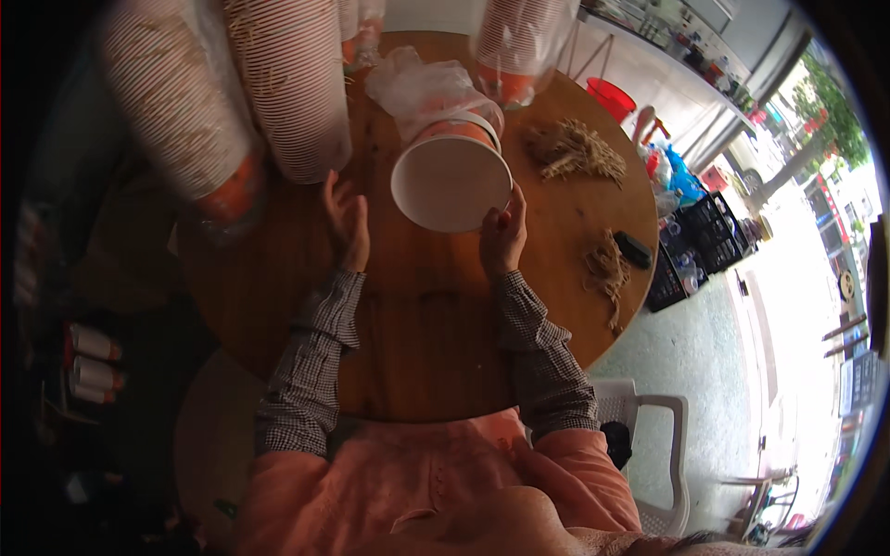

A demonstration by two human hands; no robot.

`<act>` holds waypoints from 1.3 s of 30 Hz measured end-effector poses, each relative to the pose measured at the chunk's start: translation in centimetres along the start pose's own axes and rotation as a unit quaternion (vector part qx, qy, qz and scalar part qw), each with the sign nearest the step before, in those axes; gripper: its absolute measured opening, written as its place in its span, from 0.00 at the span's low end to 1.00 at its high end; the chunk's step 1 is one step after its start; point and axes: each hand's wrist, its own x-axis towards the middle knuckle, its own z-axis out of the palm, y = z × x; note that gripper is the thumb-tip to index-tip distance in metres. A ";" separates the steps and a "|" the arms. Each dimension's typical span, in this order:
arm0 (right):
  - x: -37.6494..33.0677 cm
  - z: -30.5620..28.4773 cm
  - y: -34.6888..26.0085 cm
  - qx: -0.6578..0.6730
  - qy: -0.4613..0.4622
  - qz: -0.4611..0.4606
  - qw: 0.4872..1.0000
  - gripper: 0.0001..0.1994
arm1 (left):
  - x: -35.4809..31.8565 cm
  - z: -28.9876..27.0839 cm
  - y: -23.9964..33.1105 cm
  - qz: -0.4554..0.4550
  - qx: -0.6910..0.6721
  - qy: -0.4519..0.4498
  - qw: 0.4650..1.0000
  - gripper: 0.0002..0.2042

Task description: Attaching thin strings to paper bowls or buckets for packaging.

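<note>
A white-lined paper bowl (pixel 449 185) lies on its side on the round wooden table, its wide mouth facing me. Behind it are the rim of another bowl and a crumpled clear plastic bag (pixel 422 88). The fingers of my right hand (pixel 503 236) grip the bowl's right edge, thumb toward the mouth. My left hand (pixel 349 222) is open and holds nothing. It is apart from the bowl, its fingertips near the foot of a tall bagged stack of paper bowls (pixel 292 93).
Another tall bagged stack (pixel 171 102) leans at the left, and a bagged stack (pixel 521 46) stands at the back. Loose raffia-like strands (pixel 579 151) and a small dark object (pixel 633 249) lie on the table's right side. Beyond are a black crate (pixel 705 236) and a white chair (pixel 663 445).
</note>
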 end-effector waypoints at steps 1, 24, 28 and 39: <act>-0.8 -0.7 -0.6 0.055 -0.018 0.054 0.997 0.25 | -0.6 -0.8 0.5 -0.006 -0.006 -0.008 1.000 0.32; -7.6 -20.9 5.2 -0.434 -0.035 -0.083 0.897 0.08 | -9.6 -6.5 8.6 0.031 0.243 -0.071 0.967 0.20; -11.5 -18.4 0.4 -0.290 -0.165 -0.149 0.931 0.10 | -13.4 -7.1 12.5 0.106 0.243 -0.051 0.963 0.22; -15.7 -15.4 -8.2 -0.047 -0.268 -0.054 0.961 0.02 | -19.8 2.7 18.0 -0.260 -0.024 -0.333 0.906 0.13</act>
